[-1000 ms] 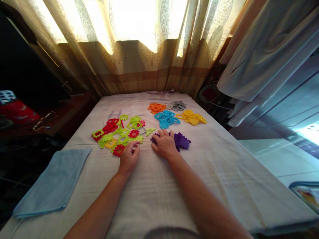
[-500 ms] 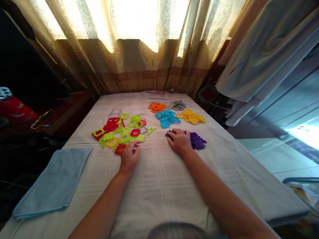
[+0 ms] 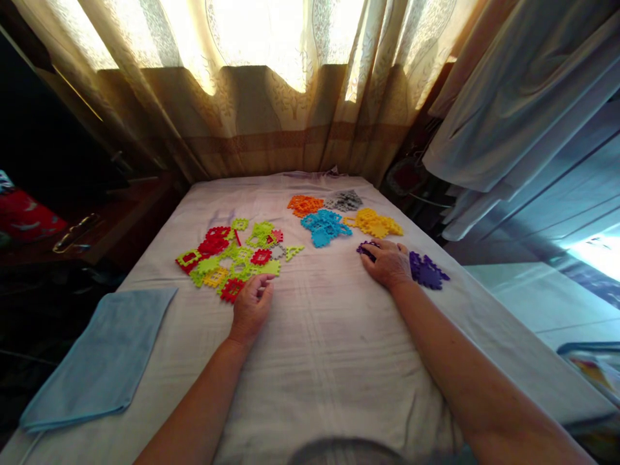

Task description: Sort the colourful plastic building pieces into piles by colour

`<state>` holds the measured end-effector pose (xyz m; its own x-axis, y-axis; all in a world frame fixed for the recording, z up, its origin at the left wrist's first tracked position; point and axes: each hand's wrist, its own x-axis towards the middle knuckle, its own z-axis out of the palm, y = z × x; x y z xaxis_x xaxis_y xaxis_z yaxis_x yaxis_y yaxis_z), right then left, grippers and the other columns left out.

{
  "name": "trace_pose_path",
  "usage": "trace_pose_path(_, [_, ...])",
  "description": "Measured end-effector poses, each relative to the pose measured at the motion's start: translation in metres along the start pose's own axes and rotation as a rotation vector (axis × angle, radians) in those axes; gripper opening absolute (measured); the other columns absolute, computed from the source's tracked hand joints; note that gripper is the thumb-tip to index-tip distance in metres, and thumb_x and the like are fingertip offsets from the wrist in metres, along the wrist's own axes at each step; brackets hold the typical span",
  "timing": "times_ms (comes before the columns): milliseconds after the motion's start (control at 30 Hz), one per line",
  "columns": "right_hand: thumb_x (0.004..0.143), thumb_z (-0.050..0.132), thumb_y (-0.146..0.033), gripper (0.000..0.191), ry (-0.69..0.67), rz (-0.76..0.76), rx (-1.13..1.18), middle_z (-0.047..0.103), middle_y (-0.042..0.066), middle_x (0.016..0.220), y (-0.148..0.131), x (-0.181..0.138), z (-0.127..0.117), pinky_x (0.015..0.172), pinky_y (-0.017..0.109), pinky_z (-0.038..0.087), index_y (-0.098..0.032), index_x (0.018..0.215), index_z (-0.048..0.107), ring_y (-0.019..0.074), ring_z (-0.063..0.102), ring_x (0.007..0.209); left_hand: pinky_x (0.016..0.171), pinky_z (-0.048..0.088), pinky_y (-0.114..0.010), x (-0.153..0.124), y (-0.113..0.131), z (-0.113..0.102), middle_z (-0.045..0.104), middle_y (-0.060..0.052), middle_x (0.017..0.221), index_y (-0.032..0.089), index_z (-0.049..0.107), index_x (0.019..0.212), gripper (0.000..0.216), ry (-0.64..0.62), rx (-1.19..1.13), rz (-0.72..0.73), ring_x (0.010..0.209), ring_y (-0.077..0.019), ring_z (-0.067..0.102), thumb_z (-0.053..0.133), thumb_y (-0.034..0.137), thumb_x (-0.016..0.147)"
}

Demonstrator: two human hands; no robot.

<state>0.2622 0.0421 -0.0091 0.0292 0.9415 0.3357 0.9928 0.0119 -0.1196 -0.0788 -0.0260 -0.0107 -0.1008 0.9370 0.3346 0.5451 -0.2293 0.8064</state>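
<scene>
My right hand lies palm down on a pile of dark purple interlocking plastic pieces, its fingers spread over them. Some purple pieces show beyond the fingertips and others to the right of the wrist; the palm hides the rest. On the left, my left hand rests on the sheet with loosely bent fingers, thumb apart, and nothing visible in it. Just beyond it is a red square piece, at the near edge of a mixed spread of lime green pieces, red pieces and a yellow piece.
Sorted piles lie farther back: orange pieces, grey pieces, blue pieces and yellow pieces. A folded blue cloth is at the left edge. Curtains hang behind, and clothes hang at the right.
My right hand has slid to the right, and the purple pieces have moved right along with it. My left hand has stayed in nearly the same place.
</scene>
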Motion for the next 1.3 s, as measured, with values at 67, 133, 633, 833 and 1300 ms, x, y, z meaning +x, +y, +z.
trace_pose_path(67, [0.088,0.052,-0.038,0.035,0.008,0.015,-0.006,0.063,0.012,0.13,0.003,0.001,0.001,0.102,0.05,0.028,-0.023,0.113,0.072,0.0282,0.052,0.119,0.07,0.057,-0.029,0.0,0.0,0.0,0.07,-0.004,0.087,0.02,0.069,0.098,0.025,-0.005,0.012,-0.001,0.073,-0.0158,0.065,0.052,0.032,0.083])
trace_pose_path(133, [0.088,0.052,-0.039,0.035,0.02,0.021,-0.015,0.064,0.012,0.129,0.004,0.001,0.002,0.103,0.051,0.028,-0.023,0.112,0.073,0.0288,0.053,0.118,0.07,0.057,-0.029,0.0,0.0,-0.001,0.07,-0.004,0.088,0.021,0.069,0.097,0.025,-0.008,0.019,-0.001,0.074,-0.0159,0.065,0.052,0.031,0.083])
trace_pose_path(633, [0.091,0.048,-0.026,0.032,-0.072,-0.232,0.151,0.068,0.011,0.123,-0.096,0.008,-0.005,0.101,0.037,0.038,-0.02,0.108,0.074,0.024,0.057,0.114,0.072,0.056,-0.029,0.009,-0.012,0.001,0.071,-0.005,0.091,0.019,0.07,0.098,0.028,0.078,-0.123,-0.099,0.079,-0.0166,0.067,0.054,0.035,0.082])
trace_pose_path(833, [0.091,0.052,-0.037,0.035,-0.171,-0.251,0.206,0.063,0.009,0.13,-0.178,0.023,0.008,0.102,0.037,0.038,-0.021,0.116,0.07,0.025,0.052,0.12,0.078,0.055,-0.031,0.014,-0.023,-0.003,0.072,-0.006,0.089,0.018,0.069,0.101,0.029,0.109,-0.108,-0.111,0.08,-0.0174,0.068,0.054,0.035,0.083])
trace_pose_path(1300, [0.078,0.065,-0.04,0.035,-0.32,-0.011,0.21,0.069,0.011,0.12,-0.219,0.054,0.012,0.095,0.04,0.043,-0.024,0.11,0.072,0.0283,0.056,0.12,0.073,0.055,-0.029,0.015,-0.022,0.001,0.072,-0.004,0.086,0.02,0.069,0.098,0.023,0.151,-0.124,-0.106,0.077,-0.0164,0.068,0.053,0.027,0.083])
